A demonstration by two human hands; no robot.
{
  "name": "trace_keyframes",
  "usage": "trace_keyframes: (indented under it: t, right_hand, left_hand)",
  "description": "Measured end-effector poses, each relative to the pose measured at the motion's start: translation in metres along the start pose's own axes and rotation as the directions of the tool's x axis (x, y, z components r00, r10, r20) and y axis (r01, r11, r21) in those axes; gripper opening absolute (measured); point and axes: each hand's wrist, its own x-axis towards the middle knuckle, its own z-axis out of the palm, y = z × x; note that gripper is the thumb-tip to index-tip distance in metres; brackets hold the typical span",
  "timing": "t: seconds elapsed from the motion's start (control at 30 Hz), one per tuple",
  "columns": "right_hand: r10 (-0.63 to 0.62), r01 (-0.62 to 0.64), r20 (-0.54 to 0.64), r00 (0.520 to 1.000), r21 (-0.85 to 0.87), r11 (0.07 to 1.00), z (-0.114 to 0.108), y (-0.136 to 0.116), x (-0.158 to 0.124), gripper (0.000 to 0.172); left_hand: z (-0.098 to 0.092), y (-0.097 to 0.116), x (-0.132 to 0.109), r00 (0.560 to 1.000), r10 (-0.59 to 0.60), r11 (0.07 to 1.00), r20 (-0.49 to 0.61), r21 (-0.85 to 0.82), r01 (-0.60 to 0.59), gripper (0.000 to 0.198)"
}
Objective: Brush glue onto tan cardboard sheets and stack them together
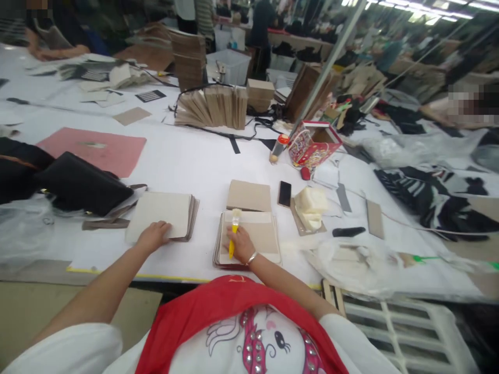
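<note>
My right hand [242,246] is closed around the yellow handle of a paintbrush [233,240], whose pale bristles point away from me. It rests over a stack of beige panels [267,244] with rounded corners; a lighter strip runs along the far edge of the top one. Just behind that stack lies another beige panel pile [248,195]. My left hand [155,237] lies on the near part of a second stack of pale panels [161,210], its fingers stretched toward the right edge and lying on the top sheet.
Beyond the right-hand stack are a phone [284,193], a cream-coloured block [312,205] and a red patterned box [314,144]. Black pouches [83,182] lie left on a pink sheet [128,150]. A row of upright boards [212,108] stands farther back. Other people work around the table.
</note>
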Motion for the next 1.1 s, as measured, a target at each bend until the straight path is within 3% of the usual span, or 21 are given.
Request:
trace_keyframes:
  t: [0.1, 0.23, 0.33, 0.37, 0.43, 0.53, 0.6, 0.67, 0.77, 0.83, 0.93, 1.0, 1.1]
  right_hand:
    - [0.045, -0.044, 0.046, 0.998, -0.025, 0.999, 0.016, 0.001, 0.002, 0.029]
    - [0.132, -0.133, -0.017, 0.991, -0.033, 0.991, 0.023, 0.002, 0.004, 0.028]
    - [0.138, -0.134, -0.096, 0.986, 0.053, 0.990, 0.021, 0.000, 0.010, 0.027]
    - [0.145, -0.133, -0.133, 0.980, 0.095, 0.987, 0.017, -0.001, 0.012, 0.027]
    - [0.203, -0.169, -0.228, 0.952, 0.160, 0.973, 0.001, -0.003, 0.011, 0.028]
    - [0.380, -0.327, -0.360, 0.852, 0.201, 0.924, -0.039, -0.002, -0.004, 0.028]
    - [0.509, -0.453, -0.422, 0.751, 0.231, 0.861, -0.068, 0.006, -0.023, 0.026]
    - [0.618, -0.544, -0.458, 0.639, 0.298, 0.784, -0.093, 0.020, -0.047, 0.028]
    - [0.749, -0.579, -0.446, 0.490, 0.476, 0.662, -0.120, 0.043, -0.086, 0.037]
    - [0.810, -0.583, -0.405, 0.424, 0.563, 0.586, -0.134, 0.057, -0.111, 0.044]
    - [0.847, -0.647, -0.382, 0.369, 0.549, 0.529, -0.154, 0.074, -0.144, 0.049]
    - [0.854, -0.699, -0.395, 0.337, 0.503, 0.509, -0.171, 0.087, -0.164, 0.048]
    - [0.882, -0.743, -0.398, 0.252, 0.505, 0.440, -0.197, 0.115, -0.187, 0.045]
  left_hand:
    - [0.002, -0.010, 0.014, 0.995, 0.089, 0.994, 0.051, -0.066, -0.085, 0.027]
    - [-0.003, -0.016, 0.016, 0.990, 0.140, 0.989, 0.033, -0.054, -0.138, 0.023]
    - [-0.029, -0.010, 0.002, 0.983, 0.059, 0.997, -0.174, -0.040, -0.067, 0.025]
    - [-0.040, -0.005, -0.004, 0.957, 0.048, 0.996, -0.287, -0.056, -0.067, 0.027]
    - [-0.063, 0.012, -0.015, 0.860, 0.079, 0.987, -0.503, -0.084, -0.140, 0.028]
    - [-0.088, 0.059, -0.027, 0.660, 0.213, 0.932, -0.720, -0.053, -0.359, 0.030]
    - [-0.091, 0.106, -0.029, 0.533, 0.360, 0.842, -0.766, 0.021, -0.539, 0.033]
    - [-0.081, 0.160, -0.029, 0.446, 0.537, 0.704, -0.716, 0.089, -0.704, 0.036]
    - [-0.051, 0.240, -0.028, 0.385, 0.790, 0.484, -0.476, 0.099, -0.870, 0.031]
    - [-0.027, 0.279, -0.028, 0.371, 0.893, 0.403, -0.255, 0.084, -0.912, 0.028]
    - [-0.004, 0.310, -0.028, 0.395, 0.919, 0.395, -0.017, 0.074, -0.916, 0.024]
    - [0.002, 0.317, -0.027, 0.440, 0.898, 0.438, 0.014, 0.084, -0.895, 0.028]
    - [0.005, 0.319, -0.026, 0.559, 0.828, 0.560, -0.041, 0.124, -0.819, 0.051]
